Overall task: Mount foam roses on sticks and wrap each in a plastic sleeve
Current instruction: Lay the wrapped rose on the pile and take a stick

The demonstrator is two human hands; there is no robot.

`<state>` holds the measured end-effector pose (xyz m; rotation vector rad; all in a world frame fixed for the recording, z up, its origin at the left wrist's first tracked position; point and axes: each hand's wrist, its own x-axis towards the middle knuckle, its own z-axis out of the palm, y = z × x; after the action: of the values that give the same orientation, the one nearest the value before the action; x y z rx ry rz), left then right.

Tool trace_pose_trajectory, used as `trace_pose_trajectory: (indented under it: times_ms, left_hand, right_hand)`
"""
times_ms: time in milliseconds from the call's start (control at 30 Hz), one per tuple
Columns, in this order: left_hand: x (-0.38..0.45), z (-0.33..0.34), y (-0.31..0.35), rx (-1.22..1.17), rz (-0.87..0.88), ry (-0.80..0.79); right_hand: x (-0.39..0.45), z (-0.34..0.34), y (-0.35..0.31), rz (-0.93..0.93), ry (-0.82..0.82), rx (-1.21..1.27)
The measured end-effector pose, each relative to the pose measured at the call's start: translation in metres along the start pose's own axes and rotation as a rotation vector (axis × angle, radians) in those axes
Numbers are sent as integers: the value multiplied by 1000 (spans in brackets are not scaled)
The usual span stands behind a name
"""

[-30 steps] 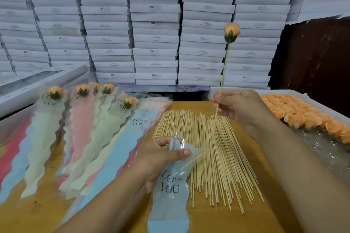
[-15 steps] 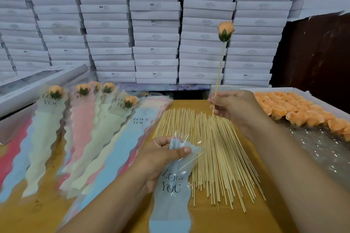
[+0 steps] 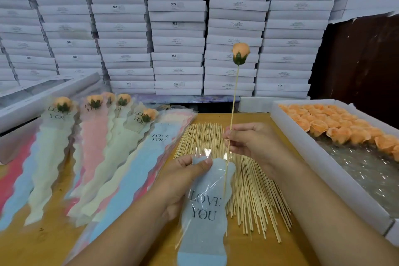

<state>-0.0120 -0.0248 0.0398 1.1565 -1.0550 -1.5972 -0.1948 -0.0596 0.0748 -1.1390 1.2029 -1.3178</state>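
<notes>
Two hands meet over the worktop: the right hand (image 3: 251, 143) pinches the stick (image 3: 234, 95) near-upright, rose (image 3: 240, 54) on top, lower end entering the sleeve (image 3: 205, 211) mouth, which the left hand (image 3: 183, 177) grips just below.

Sticks (image 3: 241, 179) between sleeves (image 3: 121, 157), tray (image 3: 323, 157).

The blue sleeve (image 3: 204, 218) runs off the bottom edge; the tray (image 3: 323, 157) of roses is cut off at right. Box labels (image 3: 176, 41) are too small to read.
</notes>
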Motion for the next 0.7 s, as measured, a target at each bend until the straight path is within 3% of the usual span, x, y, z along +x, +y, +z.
trace_pose_trajectory:
  times_ms: [467,700]
  left_hand:
    - [4,4,-6,6,3,-14]
    - [0,3,-5,10,22,-116]
  right_hand:
    - [-12,2,9,52,-65,1]
    - [-12,3,12,33,-61,-4]
